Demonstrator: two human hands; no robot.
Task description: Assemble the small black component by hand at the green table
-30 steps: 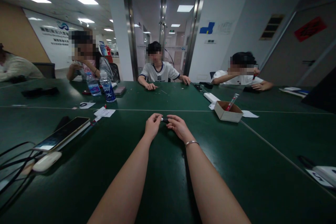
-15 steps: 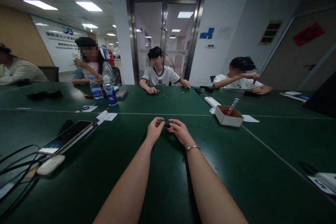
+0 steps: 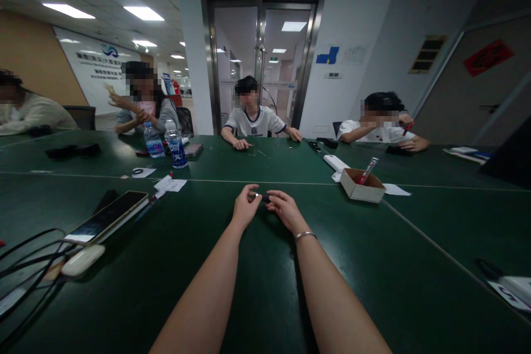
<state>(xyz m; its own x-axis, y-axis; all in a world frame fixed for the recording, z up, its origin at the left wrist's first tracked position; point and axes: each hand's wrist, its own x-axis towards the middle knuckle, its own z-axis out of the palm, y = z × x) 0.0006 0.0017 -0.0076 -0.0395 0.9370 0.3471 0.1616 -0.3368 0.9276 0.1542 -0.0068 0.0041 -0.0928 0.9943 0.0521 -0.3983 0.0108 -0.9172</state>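
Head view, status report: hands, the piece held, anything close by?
Left hand and right hand both pinching small dark piece over green table. Cardboard box off right, phone off left, both apart from hands.

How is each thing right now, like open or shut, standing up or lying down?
Left hand: fingers pinched on the small dark piece.
Right hand: fingers pinched on its other end.
Phone: lying flat, screen up.
Two bottles: upright, capped.
Cardboard box: open, a pen leaning inside.
Glass doors: shut.
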